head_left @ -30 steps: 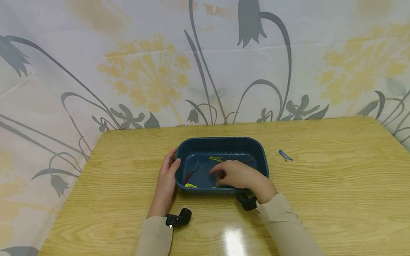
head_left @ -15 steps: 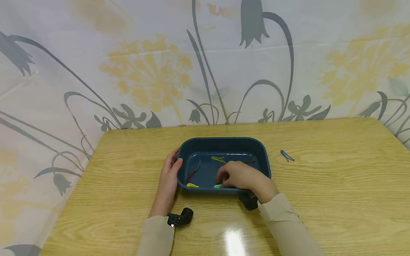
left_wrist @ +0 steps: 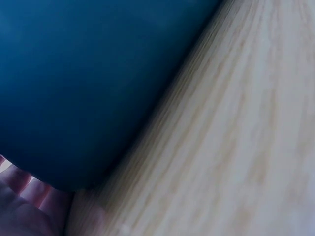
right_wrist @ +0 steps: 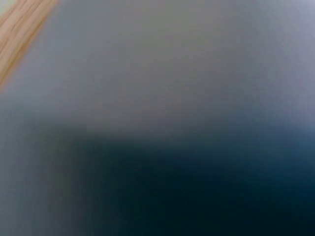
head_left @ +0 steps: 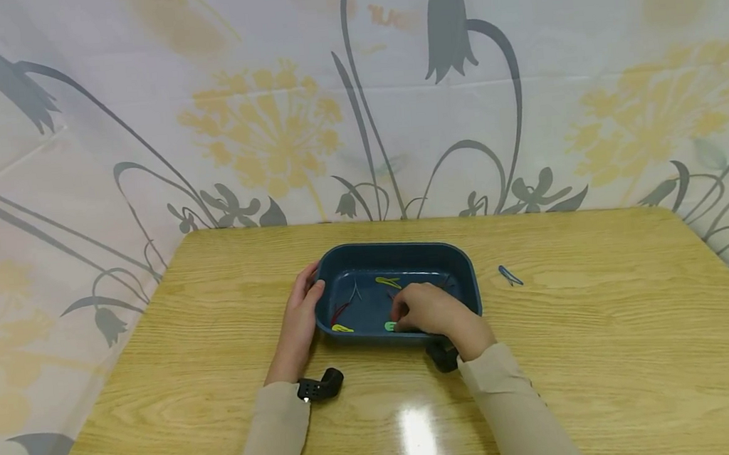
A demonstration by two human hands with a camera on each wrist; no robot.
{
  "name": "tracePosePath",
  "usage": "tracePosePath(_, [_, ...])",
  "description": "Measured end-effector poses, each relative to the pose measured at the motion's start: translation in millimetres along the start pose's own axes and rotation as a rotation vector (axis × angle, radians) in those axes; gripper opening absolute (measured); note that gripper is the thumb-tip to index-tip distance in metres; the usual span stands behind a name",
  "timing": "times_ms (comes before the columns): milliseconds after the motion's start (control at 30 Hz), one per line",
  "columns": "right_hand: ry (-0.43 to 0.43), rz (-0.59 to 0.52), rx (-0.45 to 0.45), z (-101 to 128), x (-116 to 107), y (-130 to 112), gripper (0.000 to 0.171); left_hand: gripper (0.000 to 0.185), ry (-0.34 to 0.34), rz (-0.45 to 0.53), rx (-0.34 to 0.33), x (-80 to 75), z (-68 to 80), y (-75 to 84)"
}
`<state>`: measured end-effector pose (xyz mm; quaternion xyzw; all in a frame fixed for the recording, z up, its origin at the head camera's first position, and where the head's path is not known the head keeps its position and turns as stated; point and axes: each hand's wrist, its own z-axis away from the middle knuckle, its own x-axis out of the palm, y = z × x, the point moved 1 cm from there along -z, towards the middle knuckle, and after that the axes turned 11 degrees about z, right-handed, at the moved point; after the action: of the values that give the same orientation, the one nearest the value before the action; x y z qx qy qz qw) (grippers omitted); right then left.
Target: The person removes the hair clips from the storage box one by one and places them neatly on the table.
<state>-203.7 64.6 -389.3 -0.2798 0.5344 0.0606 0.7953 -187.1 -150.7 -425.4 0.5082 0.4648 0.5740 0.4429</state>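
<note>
A dark blue plastic basin [head_left: 398,248] stands on the wooden table. At its left end my left hand [head_left: 298,311] grips the wall, thumb at the rim and fingers along the outside; the left wrist view shows those fingers [left_wrist: 37,191] beside the blue wall. Reaching inside over the front right, my right hand [head_left: 429,312] pinches a light green hair clip [head_left: 390,325] near the front wall. Its fingertips are partly hidden. Around it in the basin lie a yellow-green clip [head_left: 386,281], a bright yellow clip [head_left: 342,328], a red clip [head_left: 338,314] and a grey clip [head_left: 354,290].
A blue hair clip [head_left: 510,275] lies on the table [head_left: 603,323] to the right of the basin. Patterned fabric [head_left: 266,121] hangs behind the table. The right wrist view is mostly blurred, with the basin wall close up.
My right fingers have curled in and closed on the green clip, which has shifted slightly right and away from the front wall. The left hand keeps its hold on the basin.
</note>
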Motion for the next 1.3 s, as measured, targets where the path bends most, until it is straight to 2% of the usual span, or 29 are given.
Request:
tracePosePath(300, [0.039,0.021,0.003,2.8,-4.1,1.2,0.009,0.038,-0.007,0.000,-0.016,-0.4,0.8,0.9])
tracePosePath(567, [0.071,-0.013,-0.016,8.1,-11.8,-2.3,0.009,0.039,-0.016,0.006,-0.028,-1.3,0.4,2.0])
tracePosePath(867, [0.085,-0.085,-0.009,14.8,-16.4,-8.2,0.011,0.042,-0.027,0.006,-0.053,7.4,13.0,21.5])
tracePosePath(1100, [0.085,-0.114,-0.011,23.9,-25.0,-13.4,0.010,0.038,-0.012,-0.002,0.014,-0.1,0.2,-1.0])
tracePosePath(1300, [0.125,-0.083,-0.047,26.1,-30.4,-12.6,0.010,0.039,-0.007,-0.002,0.015,0.1,0.0,-1.9])
